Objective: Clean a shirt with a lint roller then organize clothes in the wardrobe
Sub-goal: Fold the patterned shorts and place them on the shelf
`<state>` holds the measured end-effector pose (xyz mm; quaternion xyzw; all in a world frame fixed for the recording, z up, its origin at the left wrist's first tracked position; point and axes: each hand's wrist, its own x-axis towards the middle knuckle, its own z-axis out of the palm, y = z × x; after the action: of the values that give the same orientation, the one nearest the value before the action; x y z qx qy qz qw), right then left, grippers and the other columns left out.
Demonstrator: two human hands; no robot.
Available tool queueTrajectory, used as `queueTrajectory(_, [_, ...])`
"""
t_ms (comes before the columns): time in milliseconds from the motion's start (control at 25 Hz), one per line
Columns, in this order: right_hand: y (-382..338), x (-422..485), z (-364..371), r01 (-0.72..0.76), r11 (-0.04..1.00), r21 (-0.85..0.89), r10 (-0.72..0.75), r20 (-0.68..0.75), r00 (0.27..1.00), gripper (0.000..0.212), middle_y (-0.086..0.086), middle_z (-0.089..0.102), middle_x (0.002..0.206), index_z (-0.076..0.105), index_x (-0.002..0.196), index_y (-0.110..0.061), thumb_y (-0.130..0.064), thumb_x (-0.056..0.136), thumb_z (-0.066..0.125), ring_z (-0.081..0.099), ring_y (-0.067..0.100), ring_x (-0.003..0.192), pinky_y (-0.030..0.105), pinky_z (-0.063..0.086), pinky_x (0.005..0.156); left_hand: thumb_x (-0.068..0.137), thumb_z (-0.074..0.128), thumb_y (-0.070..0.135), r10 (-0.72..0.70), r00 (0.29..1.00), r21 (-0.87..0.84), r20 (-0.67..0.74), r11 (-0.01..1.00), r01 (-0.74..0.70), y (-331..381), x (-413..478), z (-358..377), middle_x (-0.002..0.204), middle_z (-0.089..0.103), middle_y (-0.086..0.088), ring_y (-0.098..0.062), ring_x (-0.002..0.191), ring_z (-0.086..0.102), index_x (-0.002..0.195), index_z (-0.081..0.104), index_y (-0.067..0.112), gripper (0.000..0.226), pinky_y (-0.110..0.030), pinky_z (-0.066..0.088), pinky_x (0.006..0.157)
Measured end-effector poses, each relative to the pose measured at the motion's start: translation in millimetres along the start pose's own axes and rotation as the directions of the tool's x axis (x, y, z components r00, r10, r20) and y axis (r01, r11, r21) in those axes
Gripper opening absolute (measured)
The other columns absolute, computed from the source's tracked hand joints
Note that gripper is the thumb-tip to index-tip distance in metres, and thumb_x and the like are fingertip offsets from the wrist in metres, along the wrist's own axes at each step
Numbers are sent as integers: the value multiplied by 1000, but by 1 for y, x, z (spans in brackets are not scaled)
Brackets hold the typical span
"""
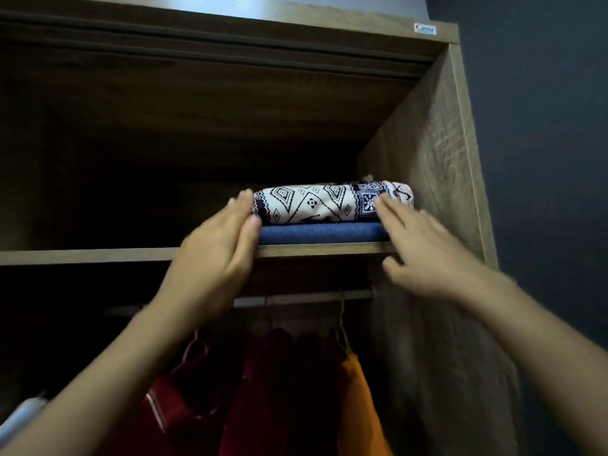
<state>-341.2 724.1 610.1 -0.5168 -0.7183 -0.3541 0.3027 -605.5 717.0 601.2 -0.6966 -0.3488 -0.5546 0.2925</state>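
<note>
Patterned cloth point(322, 202) lies on blue cloth point(319, 233) on the shelf point(98, 256); hanging clothes point(256, 406) below. Left hand point(217, 255) and right hand point(424, 255), fingers straight, flank the stack, gripping nothing. Organizing seems nearly done.

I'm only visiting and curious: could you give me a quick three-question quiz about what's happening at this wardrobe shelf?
1. True or false: the patterned cloth lies under the blue cloth.
2. What colour is the rightmost hanging garment below the shelf? A green, B orange, C white.
3. Fill in: the fingers of the left hand and right hand are ____ (straight or curled).
Key: 1 false, it lies on top; 2 B; 3 straight.
</note>
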Motion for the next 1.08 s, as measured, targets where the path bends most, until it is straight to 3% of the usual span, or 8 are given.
queueTrajectory(200, [-87, -68, 47, 128, 974, 188, -92, -191, 977, 67, 10, 42, 145, 36, 141, -8, -43, 84, 34, 41, 23, 133, 37, 23, 110, 93, 33, 32, 133, 983, 206, 130, 966, -158, -18, -100, -4, 141, 47, -11, -17, 133, 38, 136, 44, 2, 54, -29, 28, 109])
queueTrajectory(280, [-138, -104, 67, 139, 961, 237, -111, -127, 986, 65, 9, 44, 143, 38, 140, -8, -44, 86, 38, 42, 22, 132, 37, 25, 109, 93, 33, 31, 84, 965, 263, 246, 953, -150, -31, -145, -14, 138, 50, -16, -28, 130, 45, 134, 46, -1, 54, -41, 36, 105])
queueTrajectory(440, [-248, -185, 105, 140, 877, 460, -192, 68, 979, 63, 5, 44, 143, 37, 140, -11, -44, 87, 44, 38, 17, 133, 30, 22, 113, 93, 36, 29, -20, 916, 333, 401, 935, -125, -60, -242, -62, 134, 52, -22, -36, 125, 49, 131, 49, -5, 52, -39, 37, 104])
queueTrajectory(600, [-345, -248, 132, 103, 746, 657, -275, 164, 947, 45, 7, 59, 119, 54, 122, -10, -37, 86, 51, 52, 22, 112, 29, 36, 99, 95, 41, 25, -16, 872, 350, 489, 919, -180, -85, -309, -124, 138, 47, -23, -36, 130, 43, 134, 45, -5, 49, -45, 40, 103])
queueTrajectory(680, [-413, -281, 147, 161, 673, 722, -415, 189, 890, 37, 8, 61, 110, 57, 111, -10, -35, 85, 51, 56, 25, 102, 32, 42, 92, 94, 44, 23, -60, 867, 424, 494, 887, -180, -110, -345, -168, 142, 42, -22, -33, 135, 37, 136, 43, -3, 49, -44, 35, 105])
queueTrajectory(880, [-534, -317, 195, 493, 626, 605, -758, 323, 566, 39, 5, 64, 92, 65, 90, -12, -46, 73, 56, 62, 23, 89, 35, 38, 94, 92, 47, 27, -173, 862, 582, 477, 797, -162, -180, -378, -220, 151, 29, -17, -26, 141, 20, 144, 27, 3, 61, -39, 19, 112])
queueTrajectory(1000, [-571, -325, 211, 652, 623, 432, -764, 518, 386, 47, -3, 69, 97, 71, 100, -16, -53, 74, 55, 63, 16, 96, 37, 31, 106, 92, 44, 28, -73, 838, 551, 540, 783, -287, -201, -378, -222, 152, 29, -14, -24, 141, 20, 145, 24, 4, 61, -40, 18, 112])
queueTrajectory(1080, [-581, -330, 213, 659, 638, 400, -751, 514, 415, 45, -11, 71, 91, 75, 95, -22, -32, 80, 33, 65, 6, 94, 27, 42, 102, 91, 45, 25, -32, 843, 535, 537, 786, -311, -204, -378, -222, 152, 29, -14, -24, 141, 20, 145, 24, 4, 62, -40, 18, 113])
